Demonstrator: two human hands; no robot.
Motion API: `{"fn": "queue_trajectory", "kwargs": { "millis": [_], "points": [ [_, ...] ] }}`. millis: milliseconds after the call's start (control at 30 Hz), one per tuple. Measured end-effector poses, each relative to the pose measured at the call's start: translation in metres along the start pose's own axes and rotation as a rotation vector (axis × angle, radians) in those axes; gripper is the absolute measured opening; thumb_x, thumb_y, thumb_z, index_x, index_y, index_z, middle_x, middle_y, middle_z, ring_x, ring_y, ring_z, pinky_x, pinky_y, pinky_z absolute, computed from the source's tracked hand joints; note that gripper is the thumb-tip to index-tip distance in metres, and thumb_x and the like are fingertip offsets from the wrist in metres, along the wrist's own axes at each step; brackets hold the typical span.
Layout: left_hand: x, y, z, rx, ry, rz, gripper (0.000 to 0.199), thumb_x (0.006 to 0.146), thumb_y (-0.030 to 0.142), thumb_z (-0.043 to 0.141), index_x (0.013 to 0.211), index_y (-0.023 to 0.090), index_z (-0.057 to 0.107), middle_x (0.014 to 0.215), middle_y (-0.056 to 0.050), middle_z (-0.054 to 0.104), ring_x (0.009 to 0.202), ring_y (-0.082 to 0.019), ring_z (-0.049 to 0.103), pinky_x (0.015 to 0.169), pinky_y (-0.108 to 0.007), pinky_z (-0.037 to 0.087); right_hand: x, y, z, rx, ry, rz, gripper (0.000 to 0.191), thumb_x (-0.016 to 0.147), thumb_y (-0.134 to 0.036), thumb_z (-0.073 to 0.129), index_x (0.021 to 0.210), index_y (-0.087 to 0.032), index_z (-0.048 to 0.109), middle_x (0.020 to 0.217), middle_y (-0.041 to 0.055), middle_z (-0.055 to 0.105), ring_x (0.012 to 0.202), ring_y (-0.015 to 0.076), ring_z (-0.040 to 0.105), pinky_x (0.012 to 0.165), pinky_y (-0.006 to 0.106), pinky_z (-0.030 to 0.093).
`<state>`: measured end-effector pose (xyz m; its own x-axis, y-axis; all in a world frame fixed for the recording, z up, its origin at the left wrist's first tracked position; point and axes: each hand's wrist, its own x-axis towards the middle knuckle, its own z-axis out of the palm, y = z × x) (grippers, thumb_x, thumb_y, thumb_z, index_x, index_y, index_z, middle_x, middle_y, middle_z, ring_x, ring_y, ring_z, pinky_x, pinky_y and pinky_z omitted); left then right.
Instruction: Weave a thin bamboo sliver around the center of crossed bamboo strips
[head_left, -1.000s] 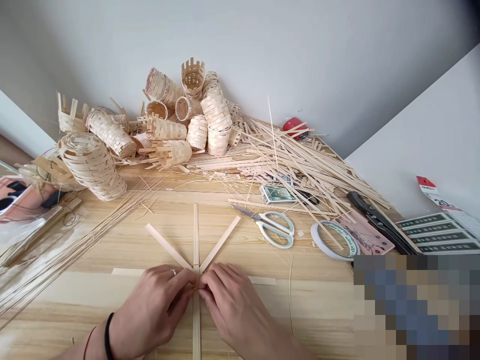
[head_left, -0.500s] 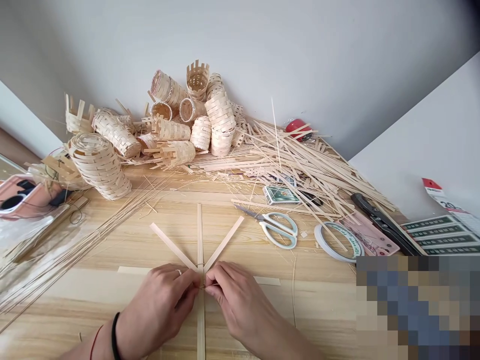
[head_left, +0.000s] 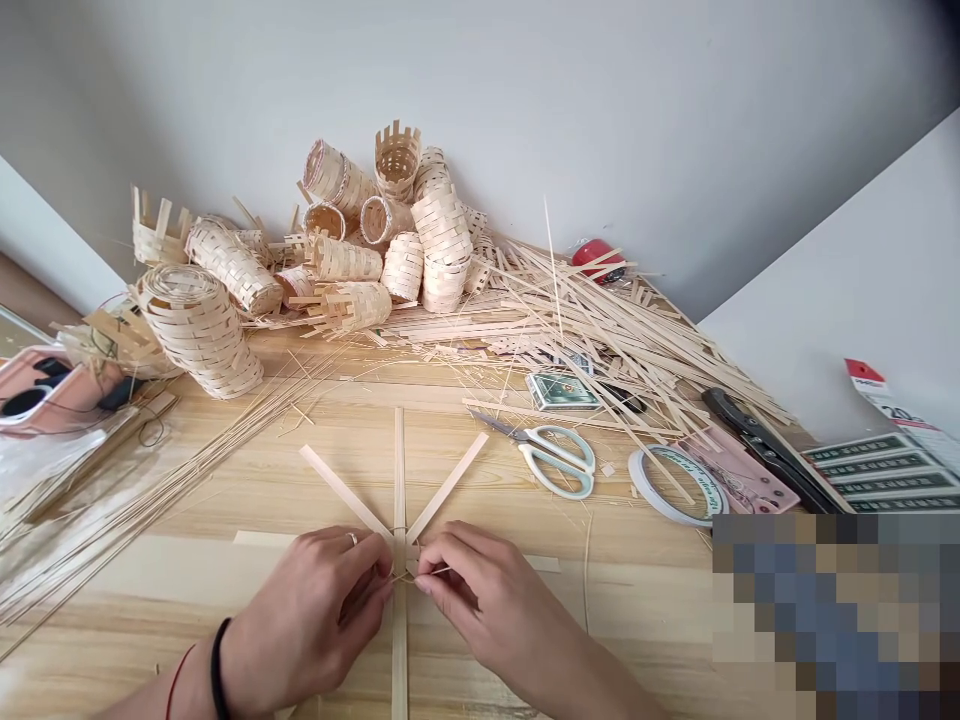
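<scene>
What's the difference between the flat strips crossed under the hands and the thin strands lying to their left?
The crossed flat bamboo strips are wide and few; the thin bamboo strands are very narrow and many. The strips radiate from one bound crossing, while the strands lie side by side in a loose sheaf. Both are pale, long and straight.

Gap between bamboo strips point(head_left: 448, 488) and scissors point(head_left: 523, 436), strip pile point(head_left: 600, 330) behind (probably dense)
</scene>
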<state>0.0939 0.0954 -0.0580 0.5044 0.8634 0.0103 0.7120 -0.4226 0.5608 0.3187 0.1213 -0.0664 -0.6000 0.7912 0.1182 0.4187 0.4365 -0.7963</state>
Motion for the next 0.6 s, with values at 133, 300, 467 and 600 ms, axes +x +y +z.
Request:
{"fn": "queue_trajectory", "kwargs": {
  "millis": [133, 300, 467, 600],
  "points": [
    [0.0, -0.004, 0.003, -0.02, 0.08, -0.016, 0.038, 0.098, 0.02, 0.053, 0.135, 0.023, 0.046, 0.122, -0.01, 0.061, 0.093, -0.022, 0.07, 0.079, -0.035, 0.057, -0.001, 0.0, 0.0, -0.022, -0.005, -0.012, 0.02, 0.091, -0.001, 0.065, 0.087, -0.02, 0.06, 0.082, -0.0023, 0.061, 0.07, 0.0131, 0.055, 0.064, 0.025, 0.043],
    [0.005, -0.005, 0.007, 0.028, 0.046, 0.027, 0.041, 0.095, 0.019, 0.059, 0.134, 0.026, 0.049, 0.128, -0.01, 0.059, 0.104, -0.026, 0.07, 0.084, -0.04, 0.061, 0.0, 0.003, 0.003, -0.014, -0.007, -0.014, 0.021, 0.09, 0.0, 0.067, 0.087, -0.02, 0.06, 0.084, -0.0019, 0.06, 0.072, 0.0137, 0.056, 0.064, 0.025, 0.044],
    [0.006, -0.006, 0.011, 0.0, 0.083, -0.002, 0.038, 0.097, 0.023, 0.061, 0.133, 0.026, 0.049, 0.125, -0.009, 0.062, 0.102, -0.026, 0.072, 0.085, -0.042, 0.063, 0.001, 0.004, 0.003, 0.032, -0.001, 0.041, 0.019, 0.091, -0.002, 0.064, 0.09, -0.02, 0.06, 0.09, -0.0006, 0.06, 0.076, 0.014, 0.059, 0.068, 0.026, 0.049],
    [0.005, -0.008, 0.013, -0.01, 0.088, -0.009, 0.039, 0.097, 0.022, 0.062, 0.134, 0.027, 0.049, 0.125, -0.008, 0.063, 0.099, -0.026, 0.073, 0.082, -0.042, 0.063, 0.002, 0.004, 0.002, 0.126, 0.043, 0.091, 0.018, 0.094, -0.003, 0.058, 0.099, -0.021, 0.061, 0.101, 0.0025, 0.062, 0.079, 0.0131, 0.063, 0.072, 0.025, 0.056]
  ]
}}
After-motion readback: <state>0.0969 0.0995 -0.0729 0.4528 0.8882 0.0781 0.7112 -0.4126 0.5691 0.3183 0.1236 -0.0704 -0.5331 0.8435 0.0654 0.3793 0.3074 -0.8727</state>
